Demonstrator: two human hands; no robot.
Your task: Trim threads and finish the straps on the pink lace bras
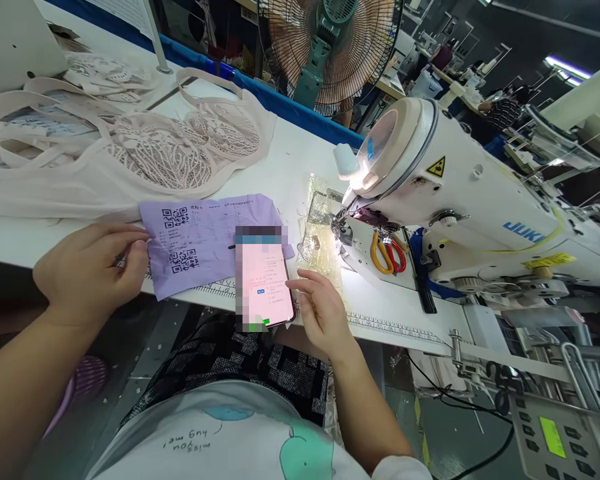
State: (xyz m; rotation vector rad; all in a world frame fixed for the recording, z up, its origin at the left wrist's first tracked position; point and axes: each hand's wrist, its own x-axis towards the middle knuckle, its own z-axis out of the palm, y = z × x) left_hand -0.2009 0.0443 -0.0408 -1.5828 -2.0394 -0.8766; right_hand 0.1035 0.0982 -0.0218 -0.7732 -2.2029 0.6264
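My left hand [97, 270] is closed at the left edge of a purple paper sheet [207, 230], thumb and forefinger pinching it. The sheet is creased, with printed text and two QR codes. A phone [267, 287] with a lit pink screen lies over the sheet's right part and reaches past the table's front edge; its left side is pixelated. My right hand [323, 307] is open beside the phone, fingertips at its right edge, with nothing gripped.
A beige lace bra [180, 147] lies behind the paper. On the right stands a JUKI sewing machine [480, 193], with yellow-and-red-handled scissors [387, 253] by its needle area. A fan [313, 67] is beyond the table; a control panel [555, 433] sits lower right.
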